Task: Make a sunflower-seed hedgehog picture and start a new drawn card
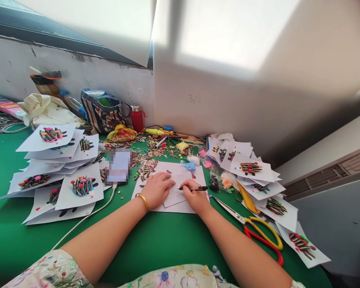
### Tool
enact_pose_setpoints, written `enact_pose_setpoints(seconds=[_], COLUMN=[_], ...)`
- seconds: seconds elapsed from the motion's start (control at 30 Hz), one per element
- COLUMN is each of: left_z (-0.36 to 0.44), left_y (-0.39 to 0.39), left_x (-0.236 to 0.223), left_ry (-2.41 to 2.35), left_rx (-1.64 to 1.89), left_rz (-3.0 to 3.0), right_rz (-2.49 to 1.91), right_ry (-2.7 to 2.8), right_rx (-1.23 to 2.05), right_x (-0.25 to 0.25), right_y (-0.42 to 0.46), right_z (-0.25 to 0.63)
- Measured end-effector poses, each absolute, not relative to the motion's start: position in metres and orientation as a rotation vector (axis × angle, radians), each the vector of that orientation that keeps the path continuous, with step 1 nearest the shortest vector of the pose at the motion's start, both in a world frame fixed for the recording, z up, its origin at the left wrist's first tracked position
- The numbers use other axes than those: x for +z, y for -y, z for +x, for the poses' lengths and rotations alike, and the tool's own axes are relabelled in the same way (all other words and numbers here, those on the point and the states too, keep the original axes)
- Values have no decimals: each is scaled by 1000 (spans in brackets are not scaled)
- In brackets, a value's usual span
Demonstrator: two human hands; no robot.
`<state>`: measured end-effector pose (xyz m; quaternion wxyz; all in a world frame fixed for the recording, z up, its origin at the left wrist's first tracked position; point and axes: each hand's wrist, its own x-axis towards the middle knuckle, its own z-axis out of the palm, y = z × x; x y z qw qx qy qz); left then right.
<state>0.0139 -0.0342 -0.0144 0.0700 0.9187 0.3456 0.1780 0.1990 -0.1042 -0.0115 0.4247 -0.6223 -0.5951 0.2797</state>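
My right hand [195,197] grips a black pen [194,188] with a red end, its tip on a small white sheet [175,195] in the middle of the green table [156,240]. My left hand [157,190], with a gold bangle on the wrist, rests fingers-down on that sheet and holds it flat. Under the small sheet lies a larger white paper [180,207]. Loose sunflower seeds [147,167] are scattered just beyond the papers.
Yellow-and-red scissors [258,232] lie to the right. Stacks of white cards with seed-and-clay pictures sit left [81,186] and right [252,168]. A phone [118,166] with a white cable lies left of the paper. A striped bag [102,112] and red bottle [137,118] stand by the wall.
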Motion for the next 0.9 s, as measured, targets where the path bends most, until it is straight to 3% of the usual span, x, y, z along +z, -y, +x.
enact_pose_setpoints(seconds=[0.9], left_z=[11], left_y=[61], left_x=[-11], left_ry=[-1112], left_rx=[388], left_rz=[2819], right_rz=[-1552], right_ry=[1378], right_rx=[561], right_x=[-19], right_y=[124], right_z=[193])
